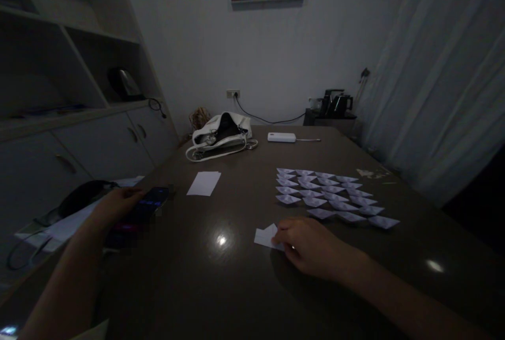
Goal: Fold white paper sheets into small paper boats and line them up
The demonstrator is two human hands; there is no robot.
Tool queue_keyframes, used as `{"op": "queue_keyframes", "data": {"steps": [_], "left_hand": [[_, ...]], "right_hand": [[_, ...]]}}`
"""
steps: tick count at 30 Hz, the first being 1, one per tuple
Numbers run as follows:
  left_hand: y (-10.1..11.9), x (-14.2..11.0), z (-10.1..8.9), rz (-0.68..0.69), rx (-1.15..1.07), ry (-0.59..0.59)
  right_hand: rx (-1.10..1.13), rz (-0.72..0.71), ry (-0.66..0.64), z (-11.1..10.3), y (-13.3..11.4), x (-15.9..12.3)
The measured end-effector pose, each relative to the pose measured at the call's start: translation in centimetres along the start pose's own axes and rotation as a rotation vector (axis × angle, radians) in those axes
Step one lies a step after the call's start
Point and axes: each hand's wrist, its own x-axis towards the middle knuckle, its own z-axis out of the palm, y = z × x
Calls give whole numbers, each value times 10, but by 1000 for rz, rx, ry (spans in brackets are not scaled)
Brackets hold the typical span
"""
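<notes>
1. The folded paper (263,237) is at the near middle of the table (221,292). Its long axis goes mostly from left to right, the right end a little nearer, and a small peak points to the far side.
2. The right hand (305,245) is the nearer one: it is at the paper's right end, with thumb and fingers pinched on it. So the paper extends to the left from these fingertips, and this relation seems to me the important one.
3. The left hand (122,200) is well apart, to the left and somewhat farther than the paper. It is at the phone (153,199); whether it grips or only touches it, I cannot tell. The paper's free left end faces toward this side.
4. Just beyond the right hand, to the far right, paper boats (314,201) stand in rows.
5. White sheets (204,183) lie to the far left of the folded paper, between it and the white bag (232,143).
</notes>
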Motion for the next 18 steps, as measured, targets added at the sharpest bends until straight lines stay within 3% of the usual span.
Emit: {"op": "queue_keyframes", "data": {"steps": [3,5,7,10,15,18], "left_hand": [[11,-5,0,-47,112,4],[22,-8,5,-21,194,94],[37,-13,16,150,164,167],[70,-24,42,561,81,174],[125,-62,85,1057,-30,-184],[142,-86,97,1223,-58,-333]], "right_hand": [[4,6,-8,-2,0,0],[15,4,-16,-2,1,0],[35,3,-19,-2,2,0],[65,8,-13,-1,4,0],[48,-5,0,-1,4,0],[29,-3,-7,-2,4,1]]}}
